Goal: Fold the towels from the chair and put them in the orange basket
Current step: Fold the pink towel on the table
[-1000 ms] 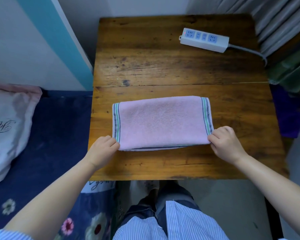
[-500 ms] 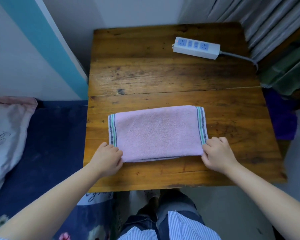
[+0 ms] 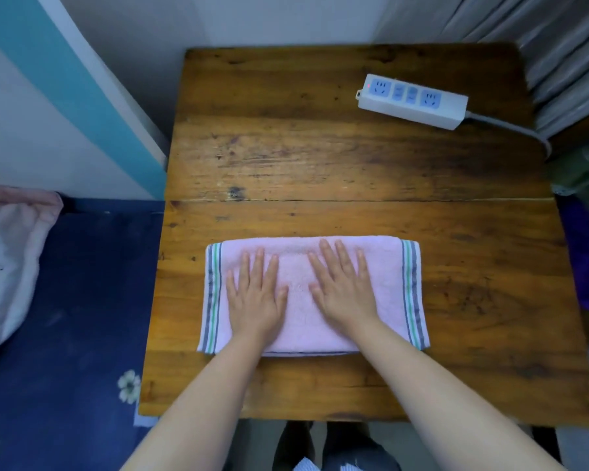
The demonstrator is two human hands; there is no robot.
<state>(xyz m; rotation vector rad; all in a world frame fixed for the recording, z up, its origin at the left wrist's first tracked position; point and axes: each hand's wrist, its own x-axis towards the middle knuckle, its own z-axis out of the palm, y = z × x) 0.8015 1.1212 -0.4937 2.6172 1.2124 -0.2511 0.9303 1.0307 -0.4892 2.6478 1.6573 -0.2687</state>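
Now smoothing step: pink towel (image 3: 313, 294) lies folded on the wooden table (image 3: 337, 154), near the table's front edge, long side running L-R. My left hand (image 3: 257, 294) and right hand (image 3: 342, 288) both rest flat on top of it, fingers straight and spread, palms down, gripping nothing, just pressing.

How to do it well, my call: press from the towel's middle outward toward the striped ends, even pressure, so air and wrinkles go out and layers don't creep. Keep palms flat, no dragging the top layer, else the lower edge slips out. A thin dark edge of an under layer already peeks along the towel's near side, so layers aren't perfectly flush; worth squaring before the next fold. Next fold prob. end to end, stripes meeting.

Look of the towel: pale pink terry, soft, a bit fuzzy, green/grey stripe bands at both short ends, far edge rounded like a fold line. Surface fairly flat, faint creases between my hands.

Outward from towel: white power strip (image 3: 413, 100) w/ blue sockets sits well beyond it toward the table's far right corner, cable going off the right side. Left of the table, a navy floral bedsheet (image 3: 68, 300) and a pale pillow (image 3: 7, 253). Orange basket and chair not in view, can't tell where they are.
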